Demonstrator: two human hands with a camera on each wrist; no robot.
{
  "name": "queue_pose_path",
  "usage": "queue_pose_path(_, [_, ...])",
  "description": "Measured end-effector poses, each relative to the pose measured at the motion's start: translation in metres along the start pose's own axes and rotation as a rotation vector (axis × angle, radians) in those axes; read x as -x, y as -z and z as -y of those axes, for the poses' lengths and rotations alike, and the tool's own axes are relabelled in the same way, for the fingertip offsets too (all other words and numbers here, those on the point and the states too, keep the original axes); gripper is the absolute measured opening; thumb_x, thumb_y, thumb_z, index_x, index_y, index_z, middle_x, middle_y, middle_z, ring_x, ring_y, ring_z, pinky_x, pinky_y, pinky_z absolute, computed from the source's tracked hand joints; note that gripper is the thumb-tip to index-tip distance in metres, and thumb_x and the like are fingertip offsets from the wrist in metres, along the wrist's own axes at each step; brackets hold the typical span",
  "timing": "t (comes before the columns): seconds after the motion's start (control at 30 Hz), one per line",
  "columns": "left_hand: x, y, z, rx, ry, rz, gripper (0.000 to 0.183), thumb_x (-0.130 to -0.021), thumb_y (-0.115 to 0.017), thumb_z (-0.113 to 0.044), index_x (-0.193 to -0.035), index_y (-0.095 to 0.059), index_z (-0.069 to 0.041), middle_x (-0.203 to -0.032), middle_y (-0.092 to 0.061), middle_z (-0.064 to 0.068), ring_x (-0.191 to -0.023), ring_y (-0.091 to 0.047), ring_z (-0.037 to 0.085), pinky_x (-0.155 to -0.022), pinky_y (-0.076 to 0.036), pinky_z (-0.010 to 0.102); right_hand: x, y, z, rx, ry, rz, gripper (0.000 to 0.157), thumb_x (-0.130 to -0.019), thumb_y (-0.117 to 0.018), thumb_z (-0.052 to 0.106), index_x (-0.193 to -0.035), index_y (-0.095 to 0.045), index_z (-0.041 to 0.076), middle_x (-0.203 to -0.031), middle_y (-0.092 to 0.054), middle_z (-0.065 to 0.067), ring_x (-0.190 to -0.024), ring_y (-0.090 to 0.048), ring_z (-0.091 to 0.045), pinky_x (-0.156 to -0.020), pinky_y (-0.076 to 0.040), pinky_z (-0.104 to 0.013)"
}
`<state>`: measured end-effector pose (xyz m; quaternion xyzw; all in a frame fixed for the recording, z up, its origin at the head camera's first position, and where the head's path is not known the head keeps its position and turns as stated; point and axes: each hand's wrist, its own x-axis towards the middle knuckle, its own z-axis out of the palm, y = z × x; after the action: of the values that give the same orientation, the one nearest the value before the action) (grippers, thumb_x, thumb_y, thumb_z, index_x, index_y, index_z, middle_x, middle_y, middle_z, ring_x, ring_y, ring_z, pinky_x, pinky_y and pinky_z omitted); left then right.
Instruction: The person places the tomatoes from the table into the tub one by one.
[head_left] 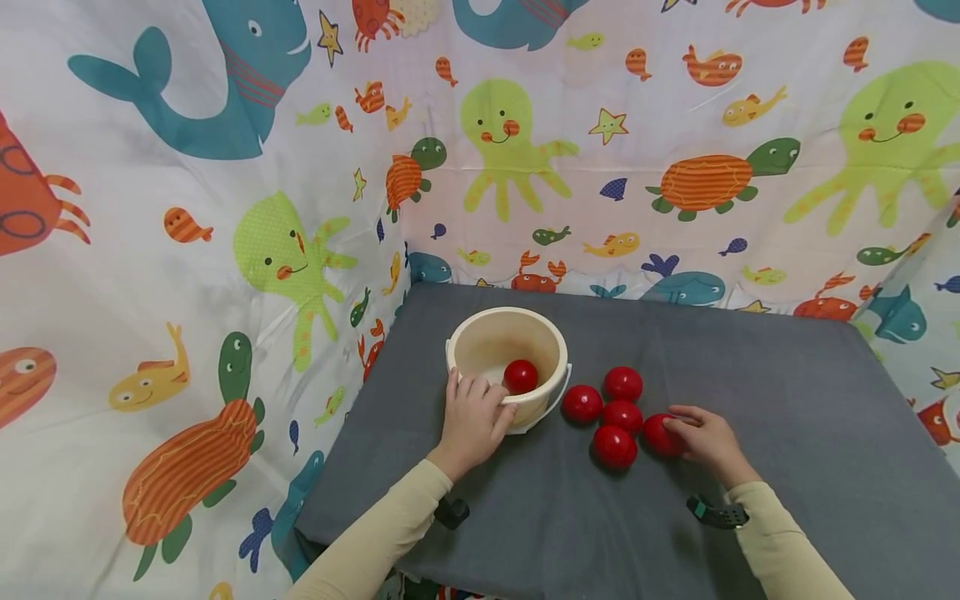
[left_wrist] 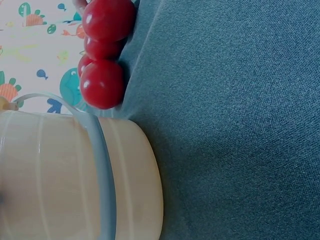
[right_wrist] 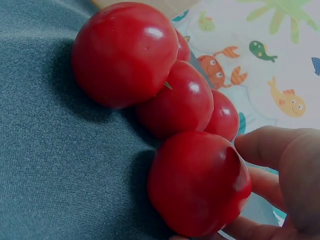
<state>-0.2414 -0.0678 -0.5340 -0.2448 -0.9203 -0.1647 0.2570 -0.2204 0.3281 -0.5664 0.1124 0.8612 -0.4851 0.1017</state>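
Note:
A cream bucket (head_left: 542, 407) with a white handle stands on the table, one red tomato (head_left: 521, 377) inside it. My left hand (head_left: 471, 421) grips the bucket's near rim, fingers over the edge. In the left wrist view the bucket's side (left_wrist: 60, 170) and grey-looking handle (left_wrist: 102, 170) fill the lower left; the hand is out of sight there. To the right of the bucket, several red tomatoes (head_left: 615, 447) lie clustered. My right hand (head_left: 708, 440) holds the rightmost tomato (right_wrist: 197, 185), its fingers (right_wrist: 267, 145) around that tomato's side. A bit of green stem shows on a neighbouring tomato (right_wrist: 177, 102).
Dark grey cloth (head_left: 810, 417) covers the table, and its front edge drops away near my forearms. Curtains (head_left: 525, 125) printed with sea animals hang behind the table and along its left and right sides.

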Motion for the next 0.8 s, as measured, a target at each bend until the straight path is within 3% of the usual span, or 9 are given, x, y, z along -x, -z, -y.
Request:
queue_pose_path(0.33, [0.0006,-0.0002,-0.0006,0.002,-0.007,-0.015,0.023,-0.099,-0.056,-0.038,-0.099,-0.067,-0.017,-0.091,-0.061,0.006,-0.107,-0.057,0.028,-0.116,-0.031,0.068,-0.0005,-0.0005,0.0031,0.060,0.012,0.017,0.062,-0.099,-0.063,0.033,-0.143,-0.048,-0.007,-0.141,-0.051,-0.039,-0.108,-0.066,-0.036,-0.078,-0.064,-0.040])
queue_pose_path(0.8, [0.0009,-0.0033,0.0017,-0.006,-0.007,-0.012,0.024,-0.099,-0.056,-0.039,-0.099,-0.068,-0.018,-0.092,-0.062,0.005,-0.107,-0.057,0.027,-0.115,-0.032,0.067,-0.0007,-0.0033,0.0041,0.074,0.015,-0.021,0.058,-0.098,-0.064,0.030,-0.140,-0.050,-0.008,-0.137,-0.053,-0.040,-0.105,-0.068,-0.036,-0.074,-0.064,-0.040])
